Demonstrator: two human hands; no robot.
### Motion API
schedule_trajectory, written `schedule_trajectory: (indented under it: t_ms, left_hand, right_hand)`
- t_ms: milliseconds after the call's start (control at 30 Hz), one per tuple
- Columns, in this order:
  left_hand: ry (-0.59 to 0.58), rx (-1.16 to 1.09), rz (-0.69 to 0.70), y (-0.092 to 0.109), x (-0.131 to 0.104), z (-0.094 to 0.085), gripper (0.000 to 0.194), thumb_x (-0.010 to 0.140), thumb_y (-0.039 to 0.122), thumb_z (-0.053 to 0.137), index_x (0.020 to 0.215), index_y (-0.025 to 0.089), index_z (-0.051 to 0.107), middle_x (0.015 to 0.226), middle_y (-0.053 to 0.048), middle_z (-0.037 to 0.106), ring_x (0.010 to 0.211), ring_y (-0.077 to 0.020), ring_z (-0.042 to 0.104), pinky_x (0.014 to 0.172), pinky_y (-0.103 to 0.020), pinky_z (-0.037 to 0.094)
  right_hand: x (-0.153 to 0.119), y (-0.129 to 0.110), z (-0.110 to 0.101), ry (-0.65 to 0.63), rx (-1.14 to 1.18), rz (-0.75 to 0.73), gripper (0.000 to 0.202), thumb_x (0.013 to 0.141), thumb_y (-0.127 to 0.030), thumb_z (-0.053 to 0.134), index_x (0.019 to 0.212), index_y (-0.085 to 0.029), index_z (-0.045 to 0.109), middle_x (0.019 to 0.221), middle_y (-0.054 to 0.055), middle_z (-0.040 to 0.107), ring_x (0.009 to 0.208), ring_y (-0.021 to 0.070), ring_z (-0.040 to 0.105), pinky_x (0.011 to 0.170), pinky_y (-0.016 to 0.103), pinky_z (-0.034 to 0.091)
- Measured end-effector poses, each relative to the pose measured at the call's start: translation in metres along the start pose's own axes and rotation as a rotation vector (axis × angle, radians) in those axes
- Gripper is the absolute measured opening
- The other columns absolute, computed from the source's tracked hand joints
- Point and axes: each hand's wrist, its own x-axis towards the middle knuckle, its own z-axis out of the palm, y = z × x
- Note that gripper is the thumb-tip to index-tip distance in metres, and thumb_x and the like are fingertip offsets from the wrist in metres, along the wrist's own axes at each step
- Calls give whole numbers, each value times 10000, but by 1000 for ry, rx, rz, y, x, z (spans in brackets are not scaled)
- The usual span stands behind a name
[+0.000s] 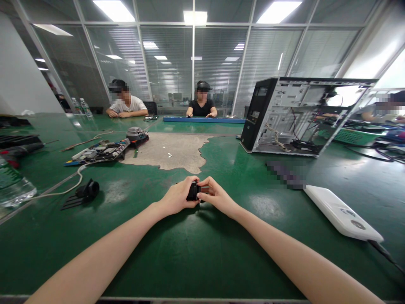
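A small black object [192, 192] is held between my two hands, just above the green table [196, 253]. My left hand [179, 196] wraps around its left side, fingers closed on it. From the right, my right hand [217, 196] pinches the object's right edge with thumb and fingertips. Its exact shape is partly hidden by the fingers. A black part with a round end and flat prongs [90, 190] lies on the table to the left of my hands.
An open computer case [264, 114] stands at the back right, near a white device with a cable [344, 213]. Circuit boards [101, 152] lie back left, a plastic bottle [14, 185] far left. Two people sit across the table; another is at far right.
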Motion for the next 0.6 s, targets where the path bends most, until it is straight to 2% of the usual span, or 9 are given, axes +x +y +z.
schedule_trajectory:
  t_ms: [233, 433, 600]
  left_hand:
    - [2, -10, 12, 0, 0, 0, 575, 665, 339, 583, 1149, 227, 295, 1062, -52, 515, 929, -225, 532, 759, -327, 426]
    - [-11, 5, 13, -3, 0, 2, 600, 640, 311, 603, 1146, 220, 293, 1047, -49, 517, 902, -225, 539, 742, -328, 430]
    - [2, 7, 15, -3, 0, 2, 564, 668, 347, 578, 1140, 219, 297, 1045, -55, 516, 906, -224, 539, 748, -329, 427]
  right_hand:
    - [1, 1, 0, 26, -21, 38, 353, 688, -240, 604, 996, -218, 432, 977, 28, 488, 892, 139, 532, 831, 339, 423]
    - [0, -1, 0, -25, 12, 14, 328, 647, -212, 641, 903, -212, 435, 944, 7, 497, 906, 147, 529, 780, 319, 441]
    - [0, 1, 0, 0, 26, 9, 242, 686, -248, 605, 858, -212, 439, 932, 0, 487, 875, 138, 532, 727, 294, 452]
